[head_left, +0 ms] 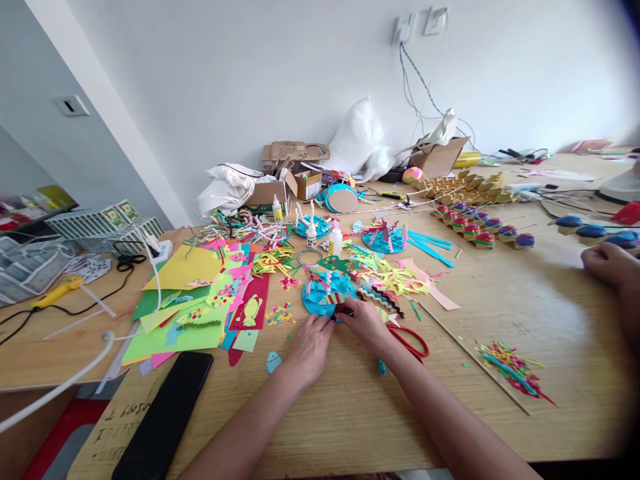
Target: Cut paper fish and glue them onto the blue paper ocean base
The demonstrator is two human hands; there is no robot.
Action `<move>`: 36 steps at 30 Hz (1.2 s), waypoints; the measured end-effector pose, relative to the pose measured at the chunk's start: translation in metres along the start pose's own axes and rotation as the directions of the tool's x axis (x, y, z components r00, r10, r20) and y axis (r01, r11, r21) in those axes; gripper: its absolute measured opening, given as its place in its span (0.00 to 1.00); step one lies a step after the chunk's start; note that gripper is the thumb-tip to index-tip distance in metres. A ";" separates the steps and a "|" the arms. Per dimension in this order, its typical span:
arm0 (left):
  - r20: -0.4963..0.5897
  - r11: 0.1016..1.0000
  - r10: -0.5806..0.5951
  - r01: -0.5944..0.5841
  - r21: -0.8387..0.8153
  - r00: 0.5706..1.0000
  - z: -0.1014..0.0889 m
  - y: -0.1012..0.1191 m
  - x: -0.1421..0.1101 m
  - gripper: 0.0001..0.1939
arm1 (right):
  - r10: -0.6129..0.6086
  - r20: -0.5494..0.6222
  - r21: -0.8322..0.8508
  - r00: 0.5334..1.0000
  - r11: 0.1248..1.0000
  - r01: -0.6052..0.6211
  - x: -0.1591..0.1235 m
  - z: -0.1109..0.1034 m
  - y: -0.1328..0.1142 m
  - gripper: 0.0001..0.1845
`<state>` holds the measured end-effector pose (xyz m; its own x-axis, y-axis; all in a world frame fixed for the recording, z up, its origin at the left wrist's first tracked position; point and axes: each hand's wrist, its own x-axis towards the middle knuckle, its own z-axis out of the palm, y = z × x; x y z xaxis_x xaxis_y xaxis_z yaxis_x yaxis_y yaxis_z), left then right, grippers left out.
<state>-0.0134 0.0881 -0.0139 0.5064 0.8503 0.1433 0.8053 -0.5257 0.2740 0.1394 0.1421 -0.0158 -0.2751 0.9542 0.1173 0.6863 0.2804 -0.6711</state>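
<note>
Closest in, right hand [365, 323]: fingers drawn narrow, seemingly pinching a small dark red piece [343, 309] at the tips; the wrist comes in from the near right.
Left hand [311, 343]: curled low just beside the other, its fingertips up at the dark red piece; whether they pinch anything I can't tell from where I stand.
Dark red piece: at the near right edge of the blue disc [311, 305], between the two sets of fingertips and partly hidden by them; its long axis can't be made out.
Blue disc: flat on the table [345, 417], directly on the far side of both hands and a little to the left of the right one, whose fingers reach over its near right rim.
Striped fish [331, 299]: on the disc, just beyond the fingertips, its long axis running roughly left to right; the right hand looks the nearer.
Brown twisted strips [383, 300]: just right of the disc, slanting from far left to near right.
Red loops [413, 343]: to the right of the right hand, near its wrist.
Blue paper fish [273, 362]: alone to the left of the left hand.
Glue bottles [335, 241]: upright, beyond the disc.
Another person's hand [613, 263]: well apart, at the far right, beside painted carton strips [595, 232].
</note>
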 end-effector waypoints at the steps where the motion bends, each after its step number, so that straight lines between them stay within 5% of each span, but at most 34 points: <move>1: 0.002 1.000 -0.003 0.003 0.014 1.000 0.001 0.000 0.001 0.19 | 0.000 0.000 -0.001 1.000 1.000 0.000 0.000 0.000 0.000 0.03; 24: -0.039 0.999 -0.005 0.003 -0.034 0.999 0.006 -0.002 0.006 0.18 | 0.038 -0.038 0.088 0.999 0.995 -0.035 -0.001 -0.001 -0.005 0.02; 31: -0.046 0.999 -0.018 0.016 -0.038 0.999 0.011 -0.008 0.005 0.21 | 0.124 -0.215 0.270 0.969 0.961 -0.063 -0.013 -0.036 -0.007 0.05; 36: -0.030 1.000 0.001 0.000 0.001 1.000 0.015 -0.010 0.003 0.20 | 0.233 -0.177 0.424 0.956 0.895 -0.140 -0.047 -0.077 0.011 0.10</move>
<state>-0.0150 0.0957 -0.0301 0.4973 0.8504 0.1719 0.8054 -0.5262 0.2729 0.2119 0.1088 0.0280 0.0164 0.9962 0.0857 0.3673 0.0737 -0.9272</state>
